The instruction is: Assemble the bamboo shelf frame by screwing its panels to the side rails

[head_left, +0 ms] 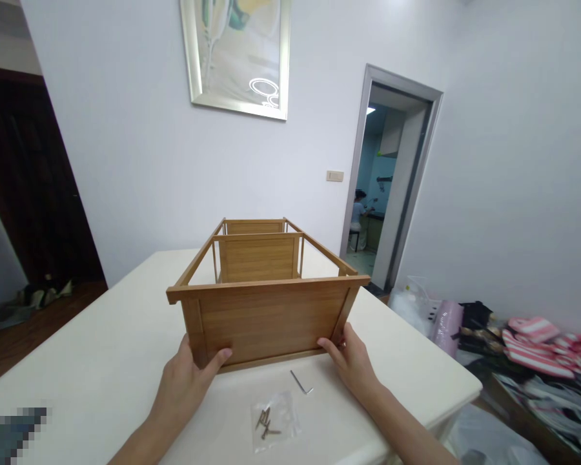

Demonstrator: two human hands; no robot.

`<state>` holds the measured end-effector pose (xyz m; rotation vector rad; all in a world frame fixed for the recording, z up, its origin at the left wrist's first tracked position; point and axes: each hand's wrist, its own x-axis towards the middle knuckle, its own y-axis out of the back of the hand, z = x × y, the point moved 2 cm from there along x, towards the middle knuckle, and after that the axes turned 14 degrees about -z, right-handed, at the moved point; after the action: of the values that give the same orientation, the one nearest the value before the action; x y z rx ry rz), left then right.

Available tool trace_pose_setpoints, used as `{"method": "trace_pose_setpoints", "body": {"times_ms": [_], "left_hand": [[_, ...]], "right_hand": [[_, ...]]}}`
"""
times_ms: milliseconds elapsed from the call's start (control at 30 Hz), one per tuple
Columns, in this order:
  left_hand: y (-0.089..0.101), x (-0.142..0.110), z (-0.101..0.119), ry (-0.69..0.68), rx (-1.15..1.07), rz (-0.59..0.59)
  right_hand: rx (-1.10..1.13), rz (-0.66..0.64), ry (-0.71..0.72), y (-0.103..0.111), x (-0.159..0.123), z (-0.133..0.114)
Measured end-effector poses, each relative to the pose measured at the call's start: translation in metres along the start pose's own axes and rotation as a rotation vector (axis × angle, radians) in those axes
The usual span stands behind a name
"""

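Note:
A brown wooden shelf frame lies on the white table, its near panel facing me and further panels behind it. My left hand grips the panel's lower left corner, thumb on the front face and fingers around the side. At the lower right corner my right hand holds it the same way, some fingers hidden behind the edge. Between my hands lies a hex key. Closer to me rests a clear plastic bag with several screws in or on it.
The white table reaches toward a wall with a framed picture. Bags, a pink roll and striped cloth are piled on the right. Through a doorway a person sits in another room. A pixelated patch covers the lower left.

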<state>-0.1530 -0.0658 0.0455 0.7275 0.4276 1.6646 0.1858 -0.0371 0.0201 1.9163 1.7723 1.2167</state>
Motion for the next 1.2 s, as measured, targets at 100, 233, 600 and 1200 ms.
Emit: {"method": "trace_pose_setpoints", "body": {"times_ms": [100, 233, 600, 1200], "left_hand": [[0.002, -0.003, -0.002, -0.072, -0.041, 0.043], [0.005, -0.003, -0.003, -0.129, -0.034, 0.073], [0.011, 0.001, 0.001, -0.378, -0.053, 0.169], [0.017, 0.005, -0.009, -0.234, -0.008, 0.254]], "right_hand": [[0.015, 0.0, 0.033, -0.001, 0.005, -0.001], [-0.042, 0.011, 0.047, -0.003, 0.012, -0.003], [-0.103, 0.061, 0.05, 0.008, 0.024, -0.001], [-0.174, 0.165, 0.13, -0.007, 0.02, 0.006]]}}
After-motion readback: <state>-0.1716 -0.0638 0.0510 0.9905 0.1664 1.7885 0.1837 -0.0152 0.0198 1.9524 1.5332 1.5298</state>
